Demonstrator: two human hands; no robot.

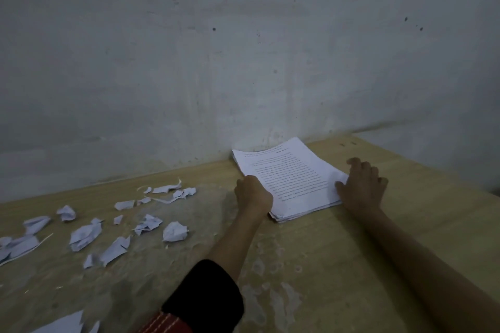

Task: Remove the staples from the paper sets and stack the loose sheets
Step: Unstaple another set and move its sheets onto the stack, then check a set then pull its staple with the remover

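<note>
Here the paper stack [290, 178] points lengthwise at the wall [243, 62], left hand [253, 194] gripping, right hand [362, 188] spread.

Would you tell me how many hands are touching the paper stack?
2. The left hand is against the left edge of the stack of printed white paper sheets; the right hand rests on its right edge, fingers spread.
</note>
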